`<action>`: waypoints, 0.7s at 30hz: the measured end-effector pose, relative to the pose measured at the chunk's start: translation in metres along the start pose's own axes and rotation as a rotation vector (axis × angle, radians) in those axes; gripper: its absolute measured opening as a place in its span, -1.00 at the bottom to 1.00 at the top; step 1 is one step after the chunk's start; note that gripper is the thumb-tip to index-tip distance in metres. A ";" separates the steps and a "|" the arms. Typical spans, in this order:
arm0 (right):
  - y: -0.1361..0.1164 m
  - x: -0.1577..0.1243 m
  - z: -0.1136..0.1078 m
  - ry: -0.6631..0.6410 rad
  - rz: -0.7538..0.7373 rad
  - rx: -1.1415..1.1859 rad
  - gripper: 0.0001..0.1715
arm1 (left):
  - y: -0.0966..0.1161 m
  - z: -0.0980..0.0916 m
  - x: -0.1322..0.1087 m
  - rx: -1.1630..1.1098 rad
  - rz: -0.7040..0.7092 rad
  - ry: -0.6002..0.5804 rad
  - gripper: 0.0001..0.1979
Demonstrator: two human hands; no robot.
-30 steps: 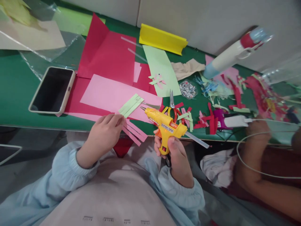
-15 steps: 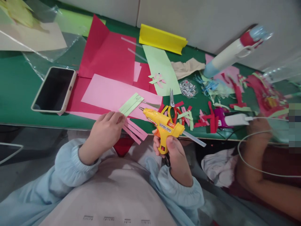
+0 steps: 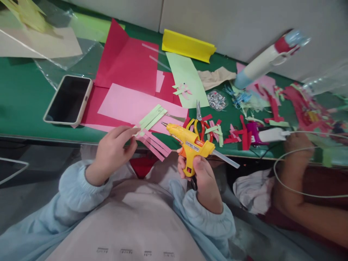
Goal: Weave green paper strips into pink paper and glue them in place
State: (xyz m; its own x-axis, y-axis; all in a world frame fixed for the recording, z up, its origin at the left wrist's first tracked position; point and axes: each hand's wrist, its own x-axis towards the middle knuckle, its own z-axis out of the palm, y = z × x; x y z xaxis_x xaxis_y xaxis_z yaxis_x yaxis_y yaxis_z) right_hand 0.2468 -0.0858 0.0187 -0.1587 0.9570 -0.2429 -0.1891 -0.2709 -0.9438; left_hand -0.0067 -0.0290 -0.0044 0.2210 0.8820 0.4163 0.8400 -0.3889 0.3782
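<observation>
My left hand (image 3: 114, 148) is at the front edge of a green table (image 3: 21, 105). Its thumb and fingertips are closed in a narrow pinch on the spot where two sets of paper strips meet. The green strips (image 3: 152, 116) fan up and to the right, lying over a pink sheet (image 3: 122, 105). The pink strips (image 3: 156, 143) fan down and to the right, hanging past the table edge.

My right hand (image 3: 202, 177) is wrapped in a full grip round the handle of a yellow glue gun (image 3: 191, 142), held just off the table edge above my lap. Its nozzle points left toward the strips, near them but not touching. A clear glue stick (image 3: 225, 159) pokes out of the back of the gun.

A phone (image 3: 69, 99) lies face up with a dark screen, left of the pink sheet. Red paper (image 3: 127, 65) lies behind the sheet. Scissors (image 3: 199, 121) with red and yellow handles lie just behind the gun, among small paper scraps (image 3: 217, 132). At the far right, another person's hand (image 3: 296, 143) rests at the table edge, beside a looping white cord (image 3: 296, 192).
</observation>
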 end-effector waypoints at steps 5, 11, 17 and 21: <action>0.000 -0.005 -0.001 -0.020 -0.011 0.006 -0.47 | 0.014 0.012 -0.030 -0.050 -0.116 -0.112 -0.77; 0.006 0.000 0.001 -0.045 -0.048 0.024 -0.48 | 0.023 0.028 -0.044 -0.212 -0.331 -0.193 -0.72; 0.020 0.026 0.010 -0.049 -0.135 -0.025 -0.51 | 0.030 0.035 -0.041 -0.347 -0.565 -0.213 -0.68; 0.028 0.040 0.010 -0.075 -0.154 -0.040 -0.52 | 0.033 0.039 -0.037 -0.480 -0.688 -0.251 -0.63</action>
State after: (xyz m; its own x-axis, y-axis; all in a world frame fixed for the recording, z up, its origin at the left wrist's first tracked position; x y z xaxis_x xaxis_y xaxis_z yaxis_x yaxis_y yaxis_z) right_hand 0.2258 -0.0561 -0.0155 -0.2027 0.9760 -0.0791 -0.1782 -0.1161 -0.9771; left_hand 0.0316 -0.0644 -0.0395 -0.1081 0.9727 -0.2055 0.5404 0.2310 0.8091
